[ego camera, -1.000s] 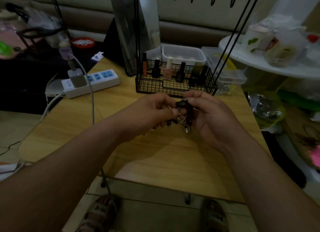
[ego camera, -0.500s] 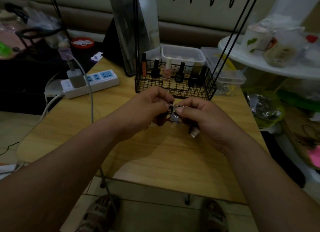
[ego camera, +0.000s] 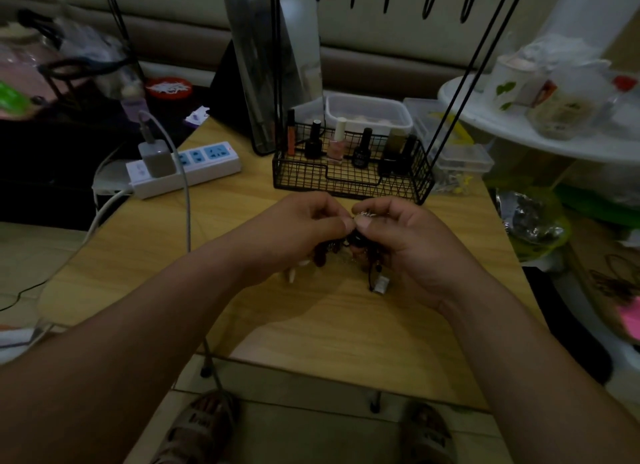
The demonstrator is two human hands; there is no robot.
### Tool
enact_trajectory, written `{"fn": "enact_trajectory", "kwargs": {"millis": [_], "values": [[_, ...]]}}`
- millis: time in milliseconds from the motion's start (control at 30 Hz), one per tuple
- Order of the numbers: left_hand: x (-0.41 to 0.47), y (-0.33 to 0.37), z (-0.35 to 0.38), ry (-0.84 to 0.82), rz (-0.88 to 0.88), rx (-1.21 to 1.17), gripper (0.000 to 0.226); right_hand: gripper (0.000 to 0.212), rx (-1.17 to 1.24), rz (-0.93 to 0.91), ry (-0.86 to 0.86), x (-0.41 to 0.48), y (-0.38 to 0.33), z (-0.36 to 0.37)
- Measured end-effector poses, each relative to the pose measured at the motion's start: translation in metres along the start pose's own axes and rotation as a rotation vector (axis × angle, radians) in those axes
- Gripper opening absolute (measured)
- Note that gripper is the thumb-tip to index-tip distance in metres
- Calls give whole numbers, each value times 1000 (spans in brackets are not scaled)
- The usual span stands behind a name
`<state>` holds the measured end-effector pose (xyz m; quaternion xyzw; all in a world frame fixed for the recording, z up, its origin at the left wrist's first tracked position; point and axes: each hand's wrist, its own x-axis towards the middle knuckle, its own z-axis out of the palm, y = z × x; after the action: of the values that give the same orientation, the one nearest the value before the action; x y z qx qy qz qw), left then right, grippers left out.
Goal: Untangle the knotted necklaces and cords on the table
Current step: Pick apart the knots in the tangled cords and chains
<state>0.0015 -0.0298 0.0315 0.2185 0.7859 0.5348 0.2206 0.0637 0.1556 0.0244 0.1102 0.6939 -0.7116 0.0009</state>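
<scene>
A dark tangle of necklaces and cords (ego camera: pixel 353 243) hangs between my two hands just above the wooden table (ego camera: pixel 311 325). My left hand (ego camera: pixel 301 228) pinches the top of the tangle with thumb and fingers. Thumb to thumb with it, my right hand (ego camera: pixel 405 238) pinches the same knot, where a bit of silver chain (ego camera: pixel 367 215) shows over its fingers. Dark beads and a small silvery pendant (ego camera: pixel 381 285) dangle below the right hand. Much of the tangle is hidden by my fingers.
A black wire basket (ego camera: pixel 349 176) with nail polish bottles stands just behind my hands. A white power strip (ego camera: pixel 187 167) with a charger and cable lies at the left. Plastic boxes (ego camera: pixel 370 113) sit behind the basket, and a white round shelf (ego camera: pixel 540 134) at the right.
Both hands have stayed together over the tangle while shifting their pinch on it. The dark clump, first raised between the fingertips, now hangs lower with the pendant dangling under the right hand.
</scene>
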Motion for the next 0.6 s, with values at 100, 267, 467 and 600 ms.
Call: {"fn": "enact_trajectory", "kwargs": {"millis": [100, 267, 467, 600], "values": [[0, 0, 1, 9, 18, 30, 15, 19, 3, -7, -8, 2, 3, 0], [7, -1, 2, 22, -77, -244, 16, 22, 12, -3, 31, 2, -1, 1], [8, -1, 5, 100, -144, -339, 7, 21, -303, -52, 191, -5, -2, 5], [10, -1, 11, 102, -152, -361, 8, 18, -426, -111, 237, -14, 6, 6]]}}
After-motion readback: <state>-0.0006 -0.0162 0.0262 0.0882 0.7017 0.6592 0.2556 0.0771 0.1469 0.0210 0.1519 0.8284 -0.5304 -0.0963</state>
